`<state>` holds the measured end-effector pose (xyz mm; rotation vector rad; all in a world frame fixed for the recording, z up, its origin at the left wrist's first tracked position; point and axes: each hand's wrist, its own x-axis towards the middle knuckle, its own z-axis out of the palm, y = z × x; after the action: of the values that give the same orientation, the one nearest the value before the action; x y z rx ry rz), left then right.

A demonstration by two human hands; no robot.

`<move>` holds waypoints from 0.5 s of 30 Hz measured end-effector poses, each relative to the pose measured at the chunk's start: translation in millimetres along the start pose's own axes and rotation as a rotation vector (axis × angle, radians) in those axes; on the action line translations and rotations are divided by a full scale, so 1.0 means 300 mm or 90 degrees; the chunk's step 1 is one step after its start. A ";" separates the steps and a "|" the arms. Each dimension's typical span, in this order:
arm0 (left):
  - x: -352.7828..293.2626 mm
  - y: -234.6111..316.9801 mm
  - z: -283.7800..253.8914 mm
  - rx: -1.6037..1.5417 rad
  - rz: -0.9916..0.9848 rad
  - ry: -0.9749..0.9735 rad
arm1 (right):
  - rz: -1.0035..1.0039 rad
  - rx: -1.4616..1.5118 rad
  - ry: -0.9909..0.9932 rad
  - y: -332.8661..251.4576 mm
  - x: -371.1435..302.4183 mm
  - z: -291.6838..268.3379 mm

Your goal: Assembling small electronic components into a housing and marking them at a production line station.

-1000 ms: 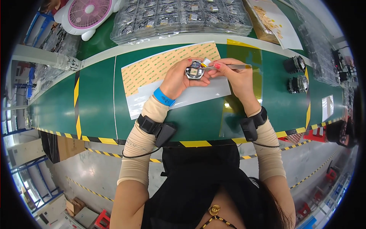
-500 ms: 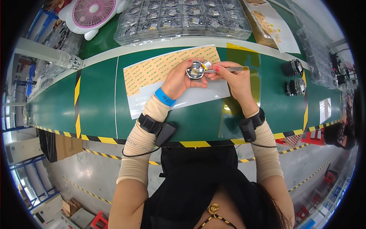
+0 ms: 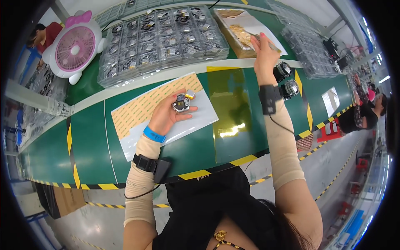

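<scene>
1 round gadget (image 3: 181, 103) near centre, 1 pair of tweezers (image 3: 273, 47) upper right, 2 round parts (image 3: 291, 88) at right, left hand (image 3: 165, 113) palm up, fingers gripping gadget, right hand (image 3: 265, 56) outstretched, pinching tweezers

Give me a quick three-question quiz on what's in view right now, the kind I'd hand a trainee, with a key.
1. Fill in the blank: the right hand holds ____ near the small amber pieces.
2. True or false: the left hand holds a round module.
3. How many round devices stand on the green bench just right of the right wrist?
A. One
B. Two
C. Four

Key:
1. Tweezers.
2. True; it sits in the fingers.
3. B; one stands behind the other, near the striped tape.
</scene>
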<state>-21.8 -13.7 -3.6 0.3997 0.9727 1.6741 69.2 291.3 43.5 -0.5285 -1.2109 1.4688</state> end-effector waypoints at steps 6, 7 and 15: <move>0.002 -0.004 0.007 -0.033 -0.003 0.004 | -0.195 -0.430 -0.054 -0.035 0.095 -0.032; 0.002 -0.002 0.004 -0.032 -0.005 0.006 | -0.196 -0.431 -0.054 -0.040 0.104 -0.030; 0.002 0.009 0.011 -0.044 0.009 0.020 | -0.283 -0.437 -0.496 -0.080 -0.263 0.108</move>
<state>-21.5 -12.1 0.2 0.3357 0.9332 1.7265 76.1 203.7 54.1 -0.0799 -2.3085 0.8469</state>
